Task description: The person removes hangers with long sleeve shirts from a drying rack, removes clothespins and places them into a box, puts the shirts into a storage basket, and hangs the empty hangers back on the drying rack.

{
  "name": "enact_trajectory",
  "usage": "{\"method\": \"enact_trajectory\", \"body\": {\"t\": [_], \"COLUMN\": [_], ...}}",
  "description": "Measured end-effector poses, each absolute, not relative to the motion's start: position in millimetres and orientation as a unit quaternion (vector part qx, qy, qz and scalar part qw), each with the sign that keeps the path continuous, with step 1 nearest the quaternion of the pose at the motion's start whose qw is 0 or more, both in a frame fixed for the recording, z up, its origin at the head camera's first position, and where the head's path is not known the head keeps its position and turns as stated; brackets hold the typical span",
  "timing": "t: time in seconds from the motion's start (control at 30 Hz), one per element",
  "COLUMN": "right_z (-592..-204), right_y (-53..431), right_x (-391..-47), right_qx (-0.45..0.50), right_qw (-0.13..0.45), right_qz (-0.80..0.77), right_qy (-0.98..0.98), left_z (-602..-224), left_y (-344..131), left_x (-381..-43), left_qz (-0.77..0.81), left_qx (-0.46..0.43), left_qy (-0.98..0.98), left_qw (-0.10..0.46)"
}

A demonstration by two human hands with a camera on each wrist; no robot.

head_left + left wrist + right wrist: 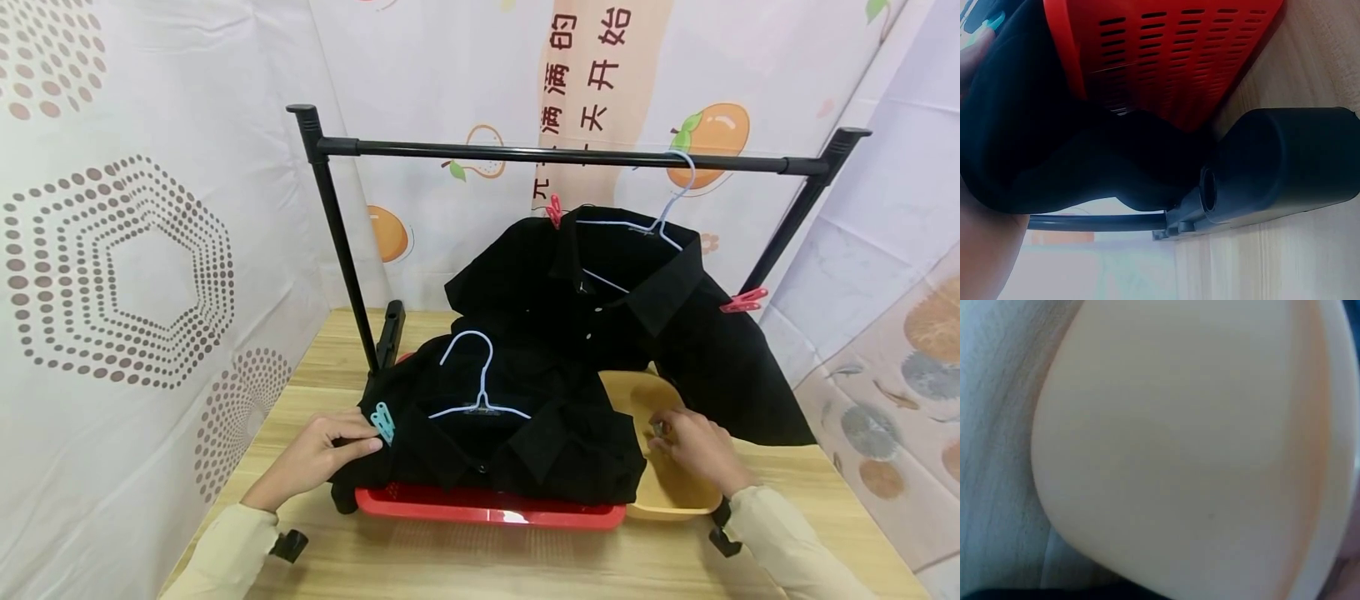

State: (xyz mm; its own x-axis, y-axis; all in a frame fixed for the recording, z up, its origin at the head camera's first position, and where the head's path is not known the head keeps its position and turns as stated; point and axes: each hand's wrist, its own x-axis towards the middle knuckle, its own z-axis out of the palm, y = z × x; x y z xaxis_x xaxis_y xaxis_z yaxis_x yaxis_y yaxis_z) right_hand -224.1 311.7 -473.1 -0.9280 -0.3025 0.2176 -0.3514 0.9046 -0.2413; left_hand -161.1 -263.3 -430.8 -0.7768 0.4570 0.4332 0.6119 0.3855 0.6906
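**Left hand (322, 454) on a black shirt's shoulder, right hand (693, 446) in a yellow basin**

From the head camera, we see a black collared shirt (450, 454) laid face up over a red plastic basket (491, 510), with a pale wire hanger (482, 396) inside its neck. Our left thumb and fingers pinch the fabric at the shoulder on our left, just beside a teal clothespin (382, 422). Our right hand reaches into the yellow basin (667, 492), its fingers curled and pinching a small greyish thing (660, 429) that we cannot identify. A second black shirt (637, 333) hangs from the black garment rack (510, 154) on another pale wire hanger (663, 218), with a red clothespin at each shoulder (553, 212) (744, 301). The rack stands on a wood-grain table (322, 558) before a printed curtain (442, 67).

From the left wrist, we see the laid-out shirt's dark cloth drooping between our hand at the left edge and the basket's slotted wall. The teal clothespin shows at the upper corner, and a thick black rack foot (1285, 162) lies at the right. We cannot tell from here how the fingertips meet the cloth.

From the right wrist, the basin's smooth, pale inside fills most of the view. Only a blurred bit of our hand shows at the lower right, so we cannot tell its grip here.
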Motion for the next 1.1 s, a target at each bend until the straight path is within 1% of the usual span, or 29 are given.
{"method": "enact_trajectory", "body": {"t": [0.57,0.83,1.1], "right_z": [-476.7,-476.5,-469.2], "right_y": [312.5,312.7,309.2], "right_x": [-224.8,-226.2,-222.4], "right_qx": [0.183,0.182,0.169], "right_qw": [0.1,0.093,0.084], "right_qz": [0.12,0.118,0.154], "right_qy": [-0.971,-0.972,-0.97], "left_z": [-429.3,-428.9,-431.2], "left_y": [-263.5,-262.3,-264.4], "left_x": [-159.1,-156.9,-158.5], "left_qz": [-0.444,-0.447,-0.451], "left_qx": [-0.31,-0.307,-0.314], "left_qy": [-0.836,-0.836,-0.831], "left_qw": [0.085,0.082,0.085]}}
